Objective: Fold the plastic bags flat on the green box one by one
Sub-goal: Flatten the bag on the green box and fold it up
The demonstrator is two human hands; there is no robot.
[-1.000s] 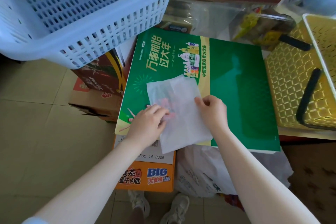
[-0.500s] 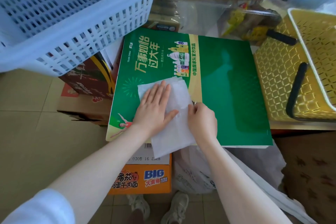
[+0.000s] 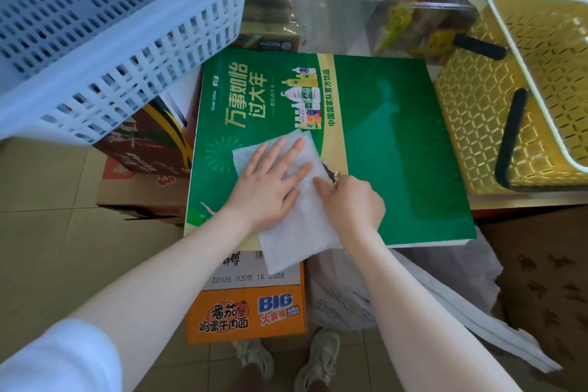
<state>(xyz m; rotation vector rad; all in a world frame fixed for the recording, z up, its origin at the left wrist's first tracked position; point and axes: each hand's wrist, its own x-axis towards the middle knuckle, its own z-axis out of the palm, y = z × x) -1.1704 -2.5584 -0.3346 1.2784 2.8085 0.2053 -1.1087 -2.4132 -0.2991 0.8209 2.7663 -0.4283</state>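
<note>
On the near left part of the green box point(image 3: 381, 143) lay one white plastic bag point(image 3: 296, 232), already reduced to a narrow strip, its near end hanging past the box's edge. The left hand point(image 3: 267, 184) pressed it down with straight, spread fingers; the right hand point(image 3: 350, 207) had its fingers curled onto the strip's right edge — apparently pinching it. This bag looked partly folded, and more pale bags point(image 3: 350, 296) seemingly waited below — most of the job probably remained.

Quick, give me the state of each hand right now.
Left hand: open, fingers straight, pressing the white translucent plastic bag flat on the green cardboard box.
Right hand: closed, pinching the bag's right edge.
</note>
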